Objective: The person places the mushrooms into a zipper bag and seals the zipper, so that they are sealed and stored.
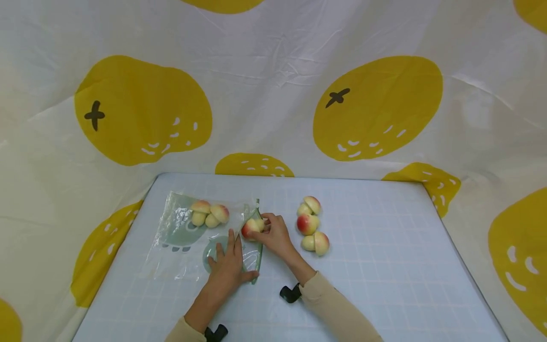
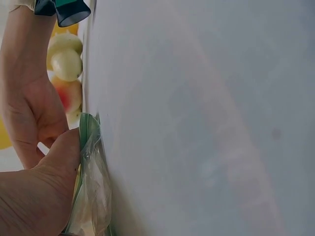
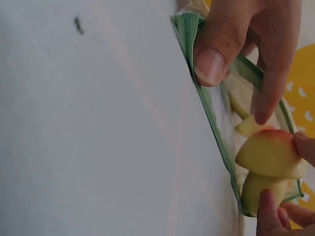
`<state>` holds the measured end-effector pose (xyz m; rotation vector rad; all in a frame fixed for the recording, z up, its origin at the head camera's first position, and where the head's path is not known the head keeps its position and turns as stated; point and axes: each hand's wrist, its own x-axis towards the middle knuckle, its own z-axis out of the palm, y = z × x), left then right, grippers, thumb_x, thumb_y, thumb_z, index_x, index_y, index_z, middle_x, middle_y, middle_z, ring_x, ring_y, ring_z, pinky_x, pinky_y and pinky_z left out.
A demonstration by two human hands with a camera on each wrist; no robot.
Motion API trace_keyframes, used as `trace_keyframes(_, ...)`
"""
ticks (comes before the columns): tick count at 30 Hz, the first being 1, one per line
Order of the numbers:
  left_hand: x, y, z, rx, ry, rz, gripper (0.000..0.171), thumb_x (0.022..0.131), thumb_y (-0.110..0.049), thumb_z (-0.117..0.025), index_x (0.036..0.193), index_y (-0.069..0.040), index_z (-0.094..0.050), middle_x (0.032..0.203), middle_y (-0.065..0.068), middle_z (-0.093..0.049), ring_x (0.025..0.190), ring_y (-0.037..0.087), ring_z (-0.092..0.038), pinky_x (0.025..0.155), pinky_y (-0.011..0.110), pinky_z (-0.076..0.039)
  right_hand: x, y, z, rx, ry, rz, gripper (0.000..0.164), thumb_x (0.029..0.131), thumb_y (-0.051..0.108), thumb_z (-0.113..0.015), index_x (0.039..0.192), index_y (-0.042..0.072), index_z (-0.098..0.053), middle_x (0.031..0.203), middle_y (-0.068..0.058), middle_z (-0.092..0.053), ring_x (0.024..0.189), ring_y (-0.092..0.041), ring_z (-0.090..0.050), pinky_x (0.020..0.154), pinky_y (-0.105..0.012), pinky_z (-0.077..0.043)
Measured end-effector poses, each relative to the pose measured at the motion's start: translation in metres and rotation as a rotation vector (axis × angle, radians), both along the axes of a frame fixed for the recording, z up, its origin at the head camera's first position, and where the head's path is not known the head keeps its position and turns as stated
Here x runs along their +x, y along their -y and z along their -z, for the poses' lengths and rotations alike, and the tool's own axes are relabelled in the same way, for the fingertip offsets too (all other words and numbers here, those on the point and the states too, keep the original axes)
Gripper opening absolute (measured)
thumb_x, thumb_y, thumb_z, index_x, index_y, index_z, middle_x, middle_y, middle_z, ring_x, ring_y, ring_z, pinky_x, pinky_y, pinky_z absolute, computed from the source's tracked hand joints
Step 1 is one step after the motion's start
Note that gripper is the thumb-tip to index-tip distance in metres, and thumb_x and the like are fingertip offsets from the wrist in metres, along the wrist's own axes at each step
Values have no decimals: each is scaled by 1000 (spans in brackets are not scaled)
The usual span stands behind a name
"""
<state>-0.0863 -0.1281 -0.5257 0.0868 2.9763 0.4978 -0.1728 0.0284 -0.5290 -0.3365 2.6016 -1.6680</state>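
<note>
A clear zip bag [image 1: 158, 256] with a green zip edge and pale green print lies flat, its mouth gaping toward the right. My left hand [image 1: 226, 266] rests on it with spread, straight fingers, the thumb against the green edge [image 3: 211, 113] at the mouth. My right hand [image 1: 279, 240] pinches a toy mushroom [image 3: 269, 155], pale yellow with a reddish cap, at the gaping mouth. In the right wrist view the mushroom lies between the two green edges, fingertips on its cap and stem. Two similar mushrooms [image 1: 218, 213] show through the clear plastic farther inside the bag.
Three more toy mushrooms [image 1: 307, 224] stand in a short column on the table, right of my right hand. The table [image 1: 384, 261] has a pale checked cover. Behind it hangs a white cloth [image 1: 265, 95] with large yellow fruit prints.
</note>
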Motion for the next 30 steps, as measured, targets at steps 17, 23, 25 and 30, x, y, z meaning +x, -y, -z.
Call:
trace_keyframes(17,-1,2,0,-8,-4,-2,125,68,-57,-87,155,5,-23,162,26,-14,129,68,-29,86,84,-30,-1,11,11,-177,62,53,36,86,18,-81,111,2,-61,94,-8,-68,86,-20,-67,74,-27,-54)
trace_keyframes(23,0,1,-2,-6,-10,-1,125,68,-57,-87,155,5,-23,162,26,-14,129,68,-30,86,84,-30,0,12,12,-153,69,40,27,89,24,-78,104,5,-66,80,1,-64,71,-8,-59,64,-23,-48)
trace_keyframes(25,0,1,-2,-5,-18,2,124,68,-57,-87,154,6,-24,162,26,-15,128,68,-31,85,84,-30,0,14,12,-171,73,22,25,90,22,-77,105,5,-68,82,-1,-66,72,-8,-61,65,-23,-50)
trace_keyframes(30,1,1,-1,-6,-33,6,127,67,-57,-87,155,5,-21,162,26,-14,128,68,-32,85,84,-31,-3,17,15,-301,110,-52,21,95,9,-69,112,-3,-69,96,-15,-72,87,-24,-70,76,-27,-56)
